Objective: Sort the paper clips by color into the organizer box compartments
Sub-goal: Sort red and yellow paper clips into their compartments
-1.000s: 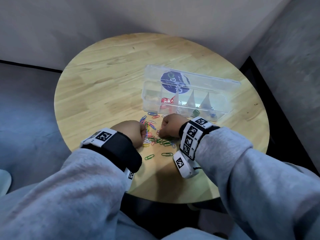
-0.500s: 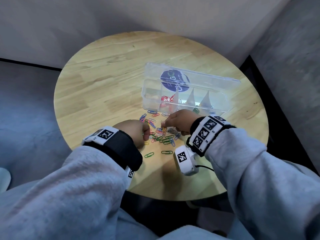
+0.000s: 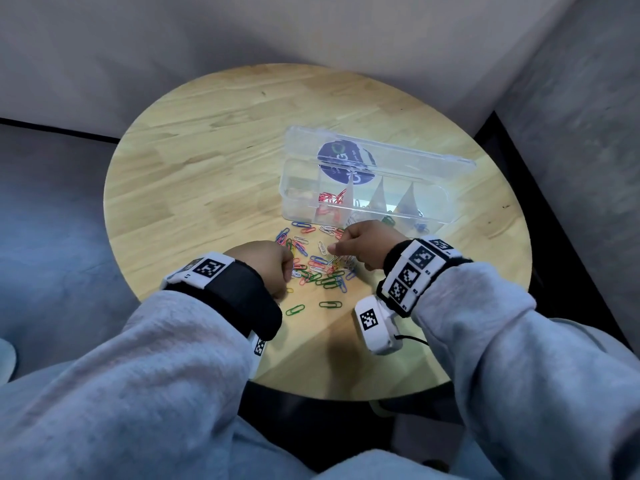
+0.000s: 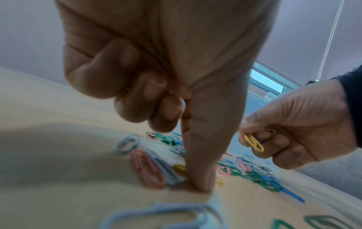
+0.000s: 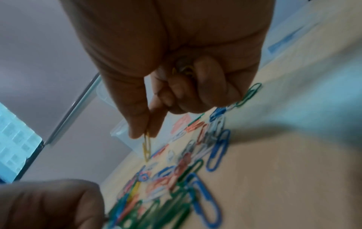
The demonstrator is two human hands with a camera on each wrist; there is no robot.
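Note:
A heap of mixed-colour paper clips (image 3: 322, 271) lies on the round wooden table (image 3: 194, 188), between my hands and in front of the clear organizer box (image 3: 298, 209). Red clips (image 3: 330, 199) lie in one of the box's left compartments. My right hand (image 3: 334, 249) hovers over the heap and pinches a yellow clip (image 5: 146, 145) between thumb and forefinger. Its curled fingers hold more yellow clips (image 5: 184, 69). My left hand (image 3: 287, 268) is curled, with one straight digit pressing the table beside a yellow clip (image 4: 180, 169). What its fist holds is hidden.
The box's lid (image 3: 381, 150) lies open behind it, with a round blue sticker. Two green clips (image 3: 295, 310) lie apart near the front of the table. The table stands in a corner between a light wall and a grey one.
My right hand has lifted off the heap and moved away from me toward the box, now with a yellow clip in its pinch. The left hand has barely moved.

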